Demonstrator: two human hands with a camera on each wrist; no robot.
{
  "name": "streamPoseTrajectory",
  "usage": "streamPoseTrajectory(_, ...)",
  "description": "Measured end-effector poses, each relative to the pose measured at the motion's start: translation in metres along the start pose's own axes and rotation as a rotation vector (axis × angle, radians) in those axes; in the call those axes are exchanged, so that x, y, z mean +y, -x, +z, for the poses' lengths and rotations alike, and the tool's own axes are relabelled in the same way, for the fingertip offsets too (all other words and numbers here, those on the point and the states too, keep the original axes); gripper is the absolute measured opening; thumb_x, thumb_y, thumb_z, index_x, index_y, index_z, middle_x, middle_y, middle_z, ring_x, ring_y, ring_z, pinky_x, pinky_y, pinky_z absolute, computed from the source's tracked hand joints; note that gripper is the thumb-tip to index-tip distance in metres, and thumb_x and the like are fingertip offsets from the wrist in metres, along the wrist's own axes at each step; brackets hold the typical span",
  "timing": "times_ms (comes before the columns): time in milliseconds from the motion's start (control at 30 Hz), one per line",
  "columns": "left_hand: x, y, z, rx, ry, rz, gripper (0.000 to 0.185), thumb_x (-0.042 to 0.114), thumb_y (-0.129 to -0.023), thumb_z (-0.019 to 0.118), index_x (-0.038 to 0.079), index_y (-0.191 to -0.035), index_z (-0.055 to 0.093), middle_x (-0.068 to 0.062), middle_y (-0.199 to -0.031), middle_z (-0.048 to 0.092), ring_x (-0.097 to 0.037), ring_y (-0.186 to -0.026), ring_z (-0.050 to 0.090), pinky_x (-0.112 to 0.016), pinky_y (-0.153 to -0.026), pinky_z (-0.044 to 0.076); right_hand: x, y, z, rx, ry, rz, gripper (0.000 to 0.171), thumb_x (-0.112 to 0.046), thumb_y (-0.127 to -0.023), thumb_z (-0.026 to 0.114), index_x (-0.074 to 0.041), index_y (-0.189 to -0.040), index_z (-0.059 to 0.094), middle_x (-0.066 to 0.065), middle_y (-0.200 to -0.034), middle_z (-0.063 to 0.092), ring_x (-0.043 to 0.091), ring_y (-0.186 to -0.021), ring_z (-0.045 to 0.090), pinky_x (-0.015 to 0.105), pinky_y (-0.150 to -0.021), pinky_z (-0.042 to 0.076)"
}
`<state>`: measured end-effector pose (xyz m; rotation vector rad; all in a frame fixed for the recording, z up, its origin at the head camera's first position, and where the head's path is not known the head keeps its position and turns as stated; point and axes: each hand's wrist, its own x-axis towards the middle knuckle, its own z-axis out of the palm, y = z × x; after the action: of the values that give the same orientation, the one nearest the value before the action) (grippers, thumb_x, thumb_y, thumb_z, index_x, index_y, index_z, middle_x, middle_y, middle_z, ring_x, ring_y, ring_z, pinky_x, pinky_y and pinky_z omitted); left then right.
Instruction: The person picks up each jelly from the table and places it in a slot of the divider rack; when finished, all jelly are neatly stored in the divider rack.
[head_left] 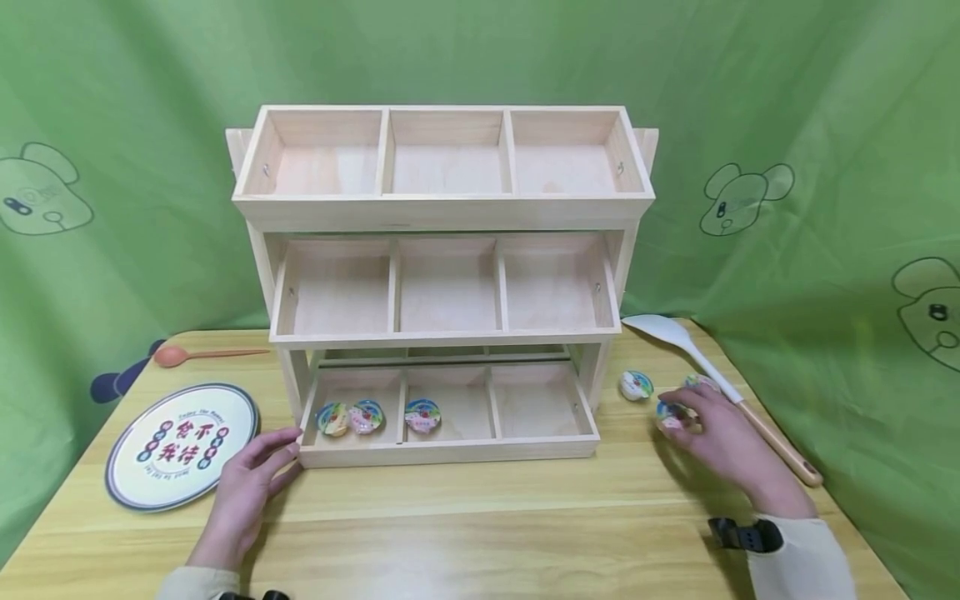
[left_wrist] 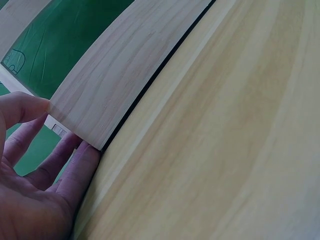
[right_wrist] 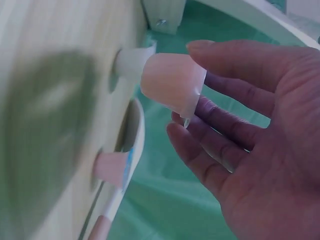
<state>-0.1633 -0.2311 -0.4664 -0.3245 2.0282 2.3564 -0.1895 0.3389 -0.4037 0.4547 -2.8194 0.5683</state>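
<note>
The person's left hand [head_left: 243,483] lay at the lower left of the head view, fingers straight and relaxed, thumb and fingertips touching the front left corner of the pale three-tier wooden rack [head_left: 442,208]; the left wrist view showed the same corner [left_wrist: 100,95] between thumb and fingers. At the lower right, the right hand [head_left: 723,442] pinched a small pink jelly cup with a printed foil lid [right_wrist: 172,85] between thumb and fingers, just above the wooden table [head_left: 480,525]. Two more cups stood close by: one [head_left: 636,385] left of the hand, one [head_left: 701,382] against the long white spatula with a wooden handle [head_left: 720,383]. The bottom tray already held three cups, two [head_left: 350,417] in the left compartment and one [head_left: 423,415] in the middle one (the right one held nothing).

To my eye, the step went best with a light pinch on the cup's sides, lid up, since the soft wall would dent, and with the left hand bracing the rack against sliding. A round printed plate [head_left: 182,446] and an orange spoon [head_left: 202,355] lay at the left.
</note>
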Motion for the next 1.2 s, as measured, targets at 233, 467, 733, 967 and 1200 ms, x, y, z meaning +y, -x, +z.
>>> streamPoseTrajectory(233,-0.001,-0.001,-0.001,-0.02,0.006,0.012,0.041,0.015,-0.082,0.065,0.001,-0.118,0.053,-0.001,-0.115,0.05,-0.015,-0.104,0.054,-0.034,-0.089,0.046,-0.018,-0.004,-0.003,-0.014,-0.028,-0.02,0.041,-0.006,-0.072,0.072,-0.001,-0.11,0.057,0.011,-0.101,0.053,0.026,-0.086,0.051,0.047,-0.074,0.048)
streamPoseTrajectory(467,-0.001,-0.002,-0.002,-0.022,0.007,0.006,0.044,0.016,-0.082,0.065,0.0,-0.12,0.051,-0.003,-0.118,0.048,-0.016,-0.105,0.053,-0.034,-0.09,0.046,-0.036,-0.007,-0.005,-0.058,-0.035,-0.02,0.042,-0.009,-0.075,0.071,-0.005,-0.114,0.056,0.008,-0.107,0.051,0.023,-0.087,0.052,0.044,-0.074,0.05)
streamPoseTrajectory(733,-0.001,-0.003,-0.002,-0.022,0.009,0.008,0.044,0.016,-0.082,0.065,0.0,-0.121,0.05,-0.005,-0.119,0.046,-0.017,-0.106,0.053,-0.034,-0.09,0.046,-0.057,-0.012,-0.006,-0.079,-0.018,-0.048,0.042,-0.016,-0.076,0.071,-0.008,-0.115,0.057,0.003,-0.108,0.052,0.019,-0.085,0.054,0.039,-0.071,0.05)
streamPoseTrajectory(967,0.001,-0.003,-0.002,-0.028,0.005,0.009,0.044,0.015,-0.083,0.064,0.0,-0.121,0.05,-0.006,-0.12,0.046,-0.017,-0.106,0.053,-0.034,-0.09,0.045,-0.071,-0.019,-0.002,-0.1,-0.045,-0.071,0.043,-0.018,-0.075,0.073,-0.01,-0.114,0.058,0.005,-0.115,0.051,0.026,-0.098,0.052,0.05,-0.084,0.046)
streamPoseTrajectory(1200,0.001,-0.003,-0.002,-0.031,-0.001,0.006,0.044,0.015,-0.083,0.064,0.0,-0.122,0.05,-0.007,-0.12,0.046,-0.019,-0.107,0.052,-0.034,-0.091,0.045,-0.082,-0.028,0.007,-0.104,-0.069,-0.142,0.044,-0.015,-0.072,0.075,-0.009,-0.112,0.059,0.002,-0.111,0.052,0.022,-0.098,0.051,0.045,-0.086,0.047)
